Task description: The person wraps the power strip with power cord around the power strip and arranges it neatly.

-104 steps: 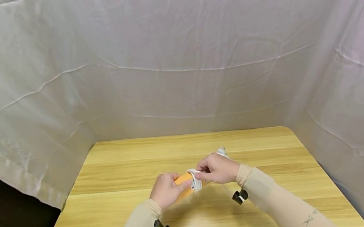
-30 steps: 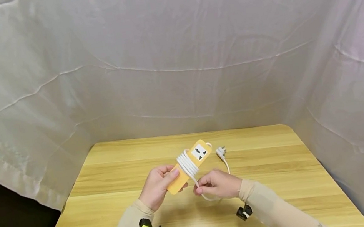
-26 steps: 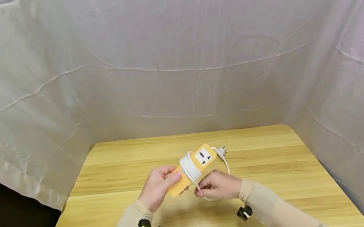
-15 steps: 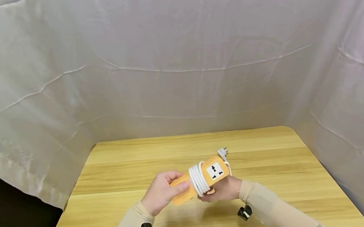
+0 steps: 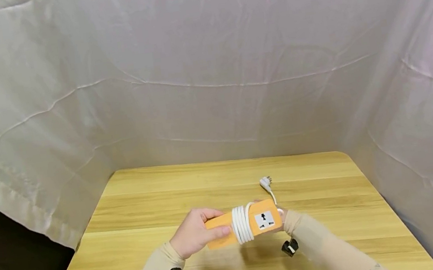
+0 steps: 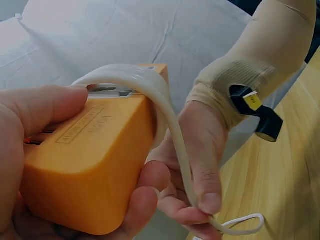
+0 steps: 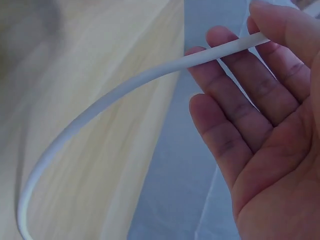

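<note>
My left hand point(image 5: 199, 232) grips one end of an orange power strip point(image 5: 220, 220), thumb on top and fingers beneath. Several turns of white cord point(image 5: 242, 225) wrap round the strip's middle, beside a white socket face point(image 5: 264, 220). In the head view the strip hides most of my right hand point(image 5: 281, 220). The left wrist view shows that right hand point(image 6: 192, 165) beyond the strip, pinching the loose cord point(image 6: 181, 150) between thumb and fingers. The right wrist view also has the cord point(image 7: 145, 77) passing through the pinch of the right hand point(image 7: 270, 115) and curving away.
The white plug point(image 5: 266, 183) at the cord's end lies beyond the strip, over the wooden table point(image 5: 148, 209). Grey fabric walls point(image 5: 212, 108) enclose the table at the back and sides. A small black wrist camera point(image 5: 289, 248) hangs at the right wrist.
The left hand has turned the strip from slanting upward to nearly level and brought it nearer. The right hand has passed from in front of the strip to behind it with the cord.
</note>
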Demonstrator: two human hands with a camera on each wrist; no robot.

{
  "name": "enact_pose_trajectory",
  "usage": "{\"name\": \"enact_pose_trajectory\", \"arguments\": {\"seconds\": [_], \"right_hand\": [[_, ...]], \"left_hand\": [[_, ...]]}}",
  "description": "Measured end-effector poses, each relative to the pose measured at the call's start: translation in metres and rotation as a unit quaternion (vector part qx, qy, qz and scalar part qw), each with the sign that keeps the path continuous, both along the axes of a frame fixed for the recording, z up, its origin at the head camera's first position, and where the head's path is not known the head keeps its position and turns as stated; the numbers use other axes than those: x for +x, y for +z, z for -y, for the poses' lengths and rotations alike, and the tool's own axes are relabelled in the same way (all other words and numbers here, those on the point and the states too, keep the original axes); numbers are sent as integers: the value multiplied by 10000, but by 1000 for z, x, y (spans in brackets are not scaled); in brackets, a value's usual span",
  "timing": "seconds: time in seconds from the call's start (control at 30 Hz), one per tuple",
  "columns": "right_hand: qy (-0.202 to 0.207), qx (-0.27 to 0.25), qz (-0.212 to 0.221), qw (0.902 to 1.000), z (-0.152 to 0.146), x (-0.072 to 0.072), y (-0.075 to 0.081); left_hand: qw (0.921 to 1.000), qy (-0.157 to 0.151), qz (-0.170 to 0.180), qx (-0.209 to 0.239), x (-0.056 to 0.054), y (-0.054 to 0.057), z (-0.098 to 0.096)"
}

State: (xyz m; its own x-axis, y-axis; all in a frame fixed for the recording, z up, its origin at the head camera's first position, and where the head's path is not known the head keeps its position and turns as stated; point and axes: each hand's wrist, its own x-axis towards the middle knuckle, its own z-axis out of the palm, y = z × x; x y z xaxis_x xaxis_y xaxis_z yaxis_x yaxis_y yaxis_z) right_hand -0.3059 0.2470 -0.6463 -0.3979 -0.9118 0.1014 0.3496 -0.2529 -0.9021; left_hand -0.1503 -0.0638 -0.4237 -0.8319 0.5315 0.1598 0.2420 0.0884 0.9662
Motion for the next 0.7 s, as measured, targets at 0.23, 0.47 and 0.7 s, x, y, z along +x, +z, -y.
{"name": "enact_pose_trajectory", "arguments": {"seconds": [0.23, 0.47, 0.7], "right_hand": [[-1323, 3299, -4714, 8071, 53, 57, 149], [-1253, 3213, -4862, 8029, 65, 90, 216], [-1257, 2996, -5292, 7838, 62, 79, 204]], "left_hand": [[9996, -16, -129, -236, 3, 3, -1], [9990, -62, -255, -370, 2, 0, -2], [9977, -145, -481, -456, 0, -4, -2]]}}
